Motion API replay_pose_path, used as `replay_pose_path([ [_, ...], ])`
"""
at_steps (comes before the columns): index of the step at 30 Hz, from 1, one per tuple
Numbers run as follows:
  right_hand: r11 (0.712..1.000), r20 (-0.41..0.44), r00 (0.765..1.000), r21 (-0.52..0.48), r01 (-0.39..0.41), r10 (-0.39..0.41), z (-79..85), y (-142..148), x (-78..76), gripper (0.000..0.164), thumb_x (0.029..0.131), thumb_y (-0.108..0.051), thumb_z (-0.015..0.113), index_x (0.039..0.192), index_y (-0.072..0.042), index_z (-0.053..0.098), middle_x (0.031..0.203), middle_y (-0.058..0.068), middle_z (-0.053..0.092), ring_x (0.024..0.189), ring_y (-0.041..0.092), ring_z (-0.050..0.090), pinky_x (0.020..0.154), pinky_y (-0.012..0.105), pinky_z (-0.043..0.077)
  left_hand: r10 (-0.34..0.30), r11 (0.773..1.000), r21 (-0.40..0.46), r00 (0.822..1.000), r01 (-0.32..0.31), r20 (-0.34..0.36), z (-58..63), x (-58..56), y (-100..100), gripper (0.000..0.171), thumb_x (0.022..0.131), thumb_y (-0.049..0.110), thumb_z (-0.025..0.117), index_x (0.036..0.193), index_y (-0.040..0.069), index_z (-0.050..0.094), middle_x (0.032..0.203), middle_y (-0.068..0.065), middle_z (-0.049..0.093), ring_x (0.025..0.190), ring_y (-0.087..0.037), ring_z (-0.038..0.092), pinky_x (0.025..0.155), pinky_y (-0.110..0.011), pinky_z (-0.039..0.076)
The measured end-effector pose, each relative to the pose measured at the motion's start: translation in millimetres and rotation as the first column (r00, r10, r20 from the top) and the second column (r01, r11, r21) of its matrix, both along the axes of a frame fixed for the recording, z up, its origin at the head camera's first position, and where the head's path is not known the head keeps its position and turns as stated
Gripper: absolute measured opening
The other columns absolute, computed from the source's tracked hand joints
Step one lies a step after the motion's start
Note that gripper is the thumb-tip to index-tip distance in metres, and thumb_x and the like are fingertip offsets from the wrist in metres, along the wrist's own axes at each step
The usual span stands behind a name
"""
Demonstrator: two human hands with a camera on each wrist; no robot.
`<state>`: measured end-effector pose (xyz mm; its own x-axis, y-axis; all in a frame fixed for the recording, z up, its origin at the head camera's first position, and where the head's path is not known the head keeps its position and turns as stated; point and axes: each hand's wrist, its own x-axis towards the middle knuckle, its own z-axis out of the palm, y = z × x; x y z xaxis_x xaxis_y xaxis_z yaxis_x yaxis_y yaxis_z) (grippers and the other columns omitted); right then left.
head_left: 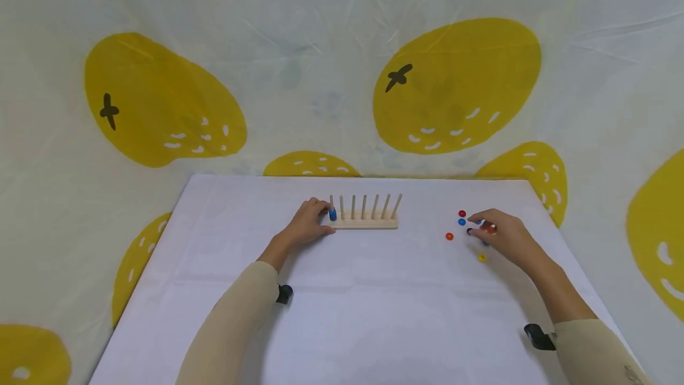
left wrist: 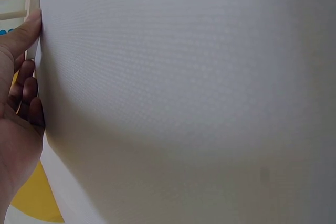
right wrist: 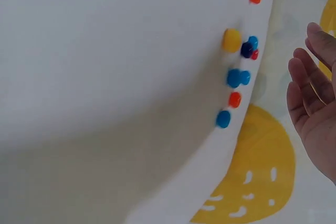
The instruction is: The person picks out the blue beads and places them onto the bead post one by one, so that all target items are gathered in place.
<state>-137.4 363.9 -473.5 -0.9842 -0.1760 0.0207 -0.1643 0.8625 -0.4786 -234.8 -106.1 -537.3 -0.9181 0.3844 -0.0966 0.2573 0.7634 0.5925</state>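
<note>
Where beads (right wrist: 233,78) lie, our right hand (head_left: 506,236) hovers, grip released.
Our left hand (head_left: 307,224) grasps the wooden peg rack (head_left: 369,224).

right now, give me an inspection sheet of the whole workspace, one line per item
surface: white-covered table, faint creases
job's things: wooden peg rack with blue beading on its leftmost peg; loose beads to its right in red, orange, blue, yellow and a dark colour
clutter: nothing seen
hands: left hand holds the rack's left end; right hand is over the loose beads, fingers relaxed
cables: nothing seen
surroundings: pale backdrop with yellow fruit-like shapes
</note>
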Motion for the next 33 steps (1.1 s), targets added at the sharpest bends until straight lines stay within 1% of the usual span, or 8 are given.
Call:
replay_pose_path([
  [2,1.000,0.003,1.000,0.009,0.011,-0.011,-5.1,6.8,4.3,0.033,0.093,-0.017,0.077,0.124,-0.005,0.071,0.117,0.018,0.070,0.096,0.028,0.063,0.075,0.024,0.055,0.000,1.000,-0.005,1.000,0.000,0.004,0.0,-0.2,0.8,0.059,0.085,0.028,0.087,0.136,0.011,0.061,0.126,-0.007,0.058,0.119,-0.024,0.051,0.110,-0.039,0.045],
  [4,1.000,0.014,1.000,0.013,0.020,-0.020,-10.1,11.9,8.5,0.034,0.093,-0.017,0.077,0.124,-0.005,0.071,0.118,0.019,0.069,0.098,0.030,0.063,0.080,0.033,0.058,-0.002,1.000,-0.010,1.000,0.002,0.006,-0.1,0.0,1.1,0.059,0.085,0.028,0.087,0.136,0.011,0.061,0.126,-0.007,0.058,0.119,-0.024,0.051,0.110,-0.039,0.045],
  [7,0.999,0.026,0.999,0.028,0.035,-0.035,-16.8,17.7,13.2,0.035,0.093,-0.017,0.077,0.125,-0.003,0.070,0.119,0.020,0.069,0.099,0.032,0.063,0.085,0.047,0.059,-0.005,1.000,-0.004,1.000,0.005,0.006,0.1,0.3,0.9,0.058,0.085,0.028,0.087,0.135,0.010,0.062,0.127,-0.008,0.058,0.120,-0.025,0.051,0.110,-0.040,0.044],
  [9,0.998,0.037,0.998,0.034,0.047,-0.048,-19.6,20.4,14.7,0.035,0.094,-0.017,0.077,0.125,-0.003,0.070,0.120,0.020,0.068,0.101,0.034,0.063,0.086,0.051,0.058,-0.008,1.000,0.001,1.000,0.008,0.004,-0.2,0.0,0.6,0.058,0.086,0.028,0.087,0.135,0.010,0.062,0.127,-0.008,0.058,0.120,-0.025,0.051,0.110,-0.041,0.044],
  [15,0.995,0.105,0.991,0.066,0.080,-0.087,-25.1,25.4,12.3,0.035,0.094,-0.019,0.075,0.126,-0.004,0.069,0.124,0.023,0.066,0.105,0.037,0.061,0.090,0.056,0.057,-0.006,1.000,0.003,1.000,0.006,-0.002,-2.2,-1.7,-0.5,0.058,0.086,0.029,0.086,0.135,0.011,0.062,0.126,-0.007,0.058,0.119,-0.025,0.051,0.109,-0.040,0.045],
  [20,0.993,0.143,0.985,0.085,0.084,-0.096,-28.7,28.5,10.2,0.035,0.094,-0.017,0.075,0.126,-0.002,0.070,0.124,0.026,0.066,0.106,0.041,0.061,0.091,0.058,0.056,-0.006,1.000,-0.005,1.000,0.006,-0.002,-2.0,-1.5,-0.3,0.058,0.086,0.029,0.086,0.135,0.010,0.062,0.125,-0.008,0.058,0.117,-0.024,0.051,0.108,-0.040,0.045],
  [27,0.993,0.154,0.984,0.087,0.081,-0.093,-33.6,32.8,9.2,0.034,0.094,-0.014,0.074,0.125,0.000,0.071,0.121,0.027,0.067,0.111,0.047,0.057,0.095,0.064,0.051,0.000,1.000,-0.013,1.000,0.000,0.004,-0.1,-0.9,0.6,0.058,0.086,0.029,0.086,0.135,0.010,0.062,0.124,-0.008,0.058,0.116,-0.024,0.050,0.108,-0.040,0.046],
  [33,0.992,0.129,0.987,0.090,0.086,-0.097,-42.6,34.7,7.3,0.032,0.092,-0.011,0.076,0.121,0.002,0.072,0.116,0.028,0.068,0.107,0.046,0.059,0.096,0.065,0.050,-0.004,1.000,-0.015,1.000,0.004,-0.005,1.4,0.0,1.1,0.057,0.085,0.028,0.087,0.134,0.010,0.063,0.122,-0.008,0.058,0.115,-0.025,0.051,0.107,-0.040,0.046],
])
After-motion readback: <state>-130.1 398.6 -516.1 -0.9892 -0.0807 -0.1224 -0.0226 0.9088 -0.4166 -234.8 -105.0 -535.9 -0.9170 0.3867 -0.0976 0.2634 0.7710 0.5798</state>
